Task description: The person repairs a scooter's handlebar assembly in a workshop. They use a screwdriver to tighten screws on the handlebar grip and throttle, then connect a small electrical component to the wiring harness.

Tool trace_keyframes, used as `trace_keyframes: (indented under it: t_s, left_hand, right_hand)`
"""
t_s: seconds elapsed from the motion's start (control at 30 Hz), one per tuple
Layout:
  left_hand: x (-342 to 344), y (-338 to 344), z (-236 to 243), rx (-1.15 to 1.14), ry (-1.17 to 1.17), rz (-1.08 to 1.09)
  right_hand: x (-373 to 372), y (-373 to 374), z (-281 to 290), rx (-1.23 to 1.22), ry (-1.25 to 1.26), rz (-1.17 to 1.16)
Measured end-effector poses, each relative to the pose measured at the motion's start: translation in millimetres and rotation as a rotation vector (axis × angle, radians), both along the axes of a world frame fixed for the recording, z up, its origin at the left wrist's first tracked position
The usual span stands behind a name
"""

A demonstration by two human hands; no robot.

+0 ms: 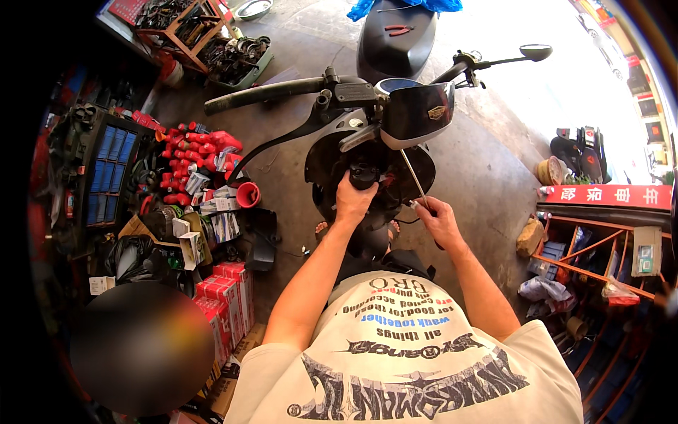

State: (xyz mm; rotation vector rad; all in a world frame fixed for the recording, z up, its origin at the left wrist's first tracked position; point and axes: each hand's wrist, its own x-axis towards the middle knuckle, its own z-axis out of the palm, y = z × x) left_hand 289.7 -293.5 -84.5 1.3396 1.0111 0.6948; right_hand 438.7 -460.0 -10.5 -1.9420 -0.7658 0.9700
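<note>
A scooter stands before me with its front open around a dark cavity (328, 164). My left hand (355, 200) is closed around a black rounded part (364, 174) in that cavity; its exact kind I cannot make out. My right hand (441, 225) is closed on a long-shafted screwdriver (413, 173), whose thin metal shaft slants up toward the handlebar cover (418, 113). A dark handle end shows under the palm. Beside the right fingertips is a small pale piece (414, 204) with a dark cable. Whether the screwdriver's tip touches anything is hidden.
The handlebar grip (265, 94) reaches left, and a mirror (535, 52) sticks out right. Red-handled pliers (400, 30) lie on the black seat (395, 53). Red bottles (191, 159) and boxes crowd the left; an orange-framed shelf (597, 272) stands right.
</note>
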Motion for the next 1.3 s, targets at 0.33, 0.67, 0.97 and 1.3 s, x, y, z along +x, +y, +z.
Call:
trace_keyframes:
  t_s: [0.33, 0.67, 0.97, 1.3]
  left_hand:
    - [24, 14, -42, 0.025, 0.04, -0.099]
    - [33, 14, -32, 0.071, 0.149, -0.073]
    - [25, 29, -30, -0.08, 0.218, -0.305]
    - [6, 20, -30, -0.315, -0.066, -0.154]
  right_hand:
    - [2, -4, -14, -0.017, -0.16, 0.01]
    - [-2, 15, -21, 0.076, -0.319, 0.073]
    - [1, 37, -22, -0.024, -0.451, 0.035]
    - [-3, 65, -31, -0.097, -0.347, 0.041]
